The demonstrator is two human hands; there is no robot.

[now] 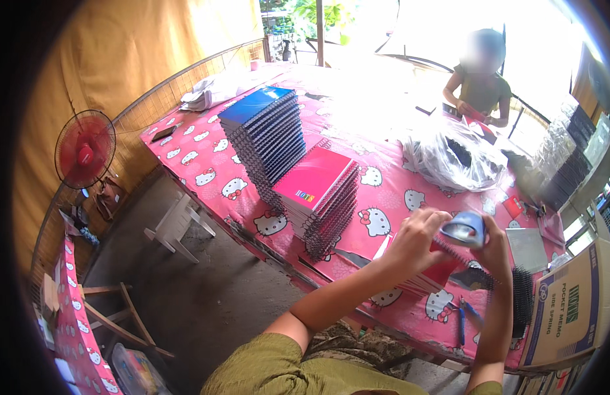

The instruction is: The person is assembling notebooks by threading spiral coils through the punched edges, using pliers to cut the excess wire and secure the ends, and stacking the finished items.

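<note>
Above the near right part of the table, my left hand (418, 236) is closed, its fingers curled at the upper edge of a red-covered notebook (439, 271). My right hand (495, 245) is closed on a rounded blue object (473, 224) with a pale oval face; its kind is unclear. A dark spiral coil (458, 251) runs between the hands along the notebook's edge. Pliers with blue handles (462, 322) lie below the hands. Black spiral coils (521, 296) are beside my right forearm.
Left of my hands stand stacks of blue spiral notebooks (269, 135) and red spiral notebooks (318, 187). Beyond lies a clear plastic bag (453, 155) with dark contents. A cardboard box (568, 303) stands at the right edge. A co-worker (483, 85) sits across the pink table (206, 148).
</note>
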